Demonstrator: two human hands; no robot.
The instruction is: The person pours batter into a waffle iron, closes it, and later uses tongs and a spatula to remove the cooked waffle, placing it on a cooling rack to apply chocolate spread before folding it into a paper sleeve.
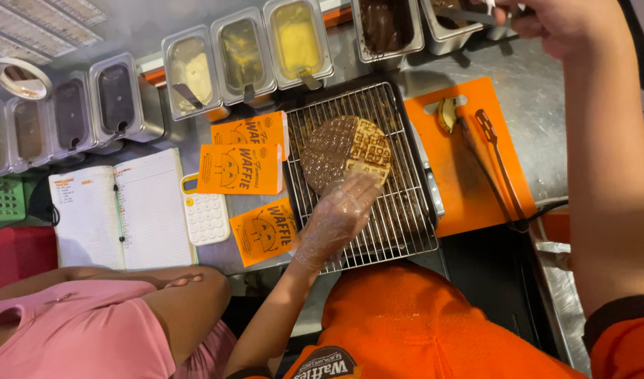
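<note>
Orange shirt, clear plastic glove (334, 221)

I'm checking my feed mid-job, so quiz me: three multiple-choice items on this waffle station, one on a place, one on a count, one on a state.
1. Where does the round waffle lie?
A. on the wire rack
B. on the orange cutting board
C. on the open notebook

2. How many orange paper sleeves lie left of the rack?
A. one
B. three
C. five

3. How is the waffle coated?
A. wholly plain
B. wholly covered in chocolate
C. chocolate on most of it, the right part bare

Answers:
1 A: the waffle sits on the wire rack, with the gloved left hand touching its lower edge.
2 B: three sleeves lie between the notebook and the rack.
3 C: brown spread covers the left and lower part, while golden squares show at the right.
</note>
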